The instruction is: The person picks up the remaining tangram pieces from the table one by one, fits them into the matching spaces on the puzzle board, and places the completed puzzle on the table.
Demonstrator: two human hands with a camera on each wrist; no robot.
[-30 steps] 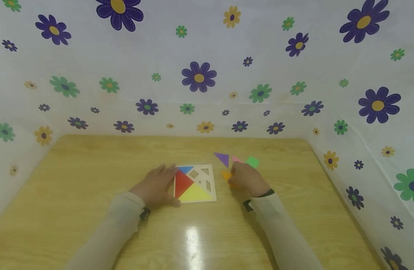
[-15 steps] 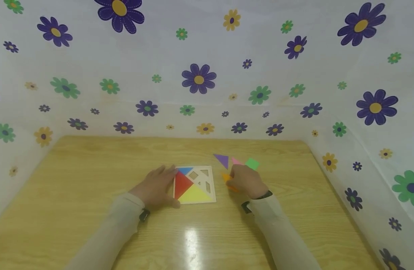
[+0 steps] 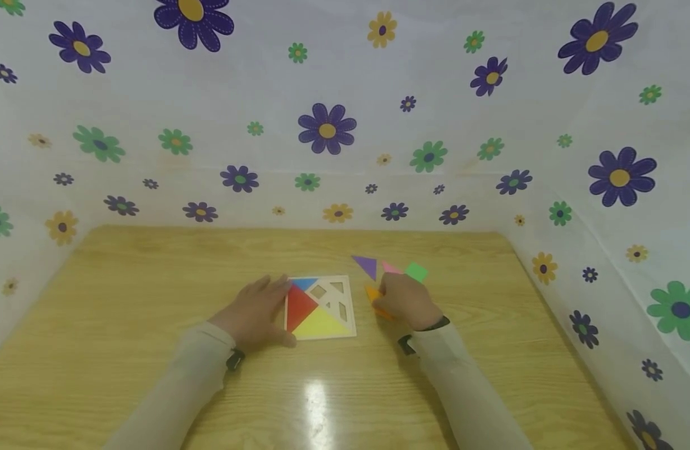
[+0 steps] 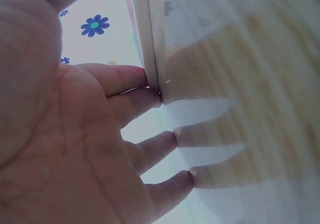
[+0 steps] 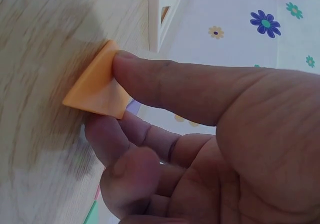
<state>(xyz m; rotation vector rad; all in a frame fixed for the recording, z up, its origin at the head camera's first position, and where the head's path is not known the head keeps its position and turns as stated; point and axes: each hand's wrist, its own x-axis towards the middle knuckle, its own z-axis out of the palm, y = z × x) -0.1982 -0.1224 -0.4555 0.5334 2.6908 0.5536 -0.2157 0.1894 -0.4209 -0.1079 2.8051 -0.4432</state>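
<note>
A square white tangram tray (image 3: 352, 312) lies on the table, with a red triangle (image 3: 300, 307), a yellow triangle (image 3: 322, 323) and a blue piece (image 3: 304, 284) set in it. Its right part shows several cut-outs. My left hand (image 3: 255, 312) rests at the tray's left side, fingers extended; in the left wrist view, fingertips touch the tray's edge and the table. To the right of the tray, my right hand (image 3: 408, 301) pinches an orange tangram piece (image 5: 100, 87) between thumb and fingers, tilted against the table. The fingers hide part of its outline.
Beyond my right hand lie a purple triangle (image 3: 367, 266), a partly hidden pink piece (image 3: 390, 268) and a green square (image 3: 417, 272). The wooden table (image 3: 154, 269) meets a flowered white cloth (image 3: 345, 81) at its back and sides.
Everything shifts slightly left in the head view as the camera moves. Both hands otherwise keep their places, the right one still on the orange tangram piece.
</note>
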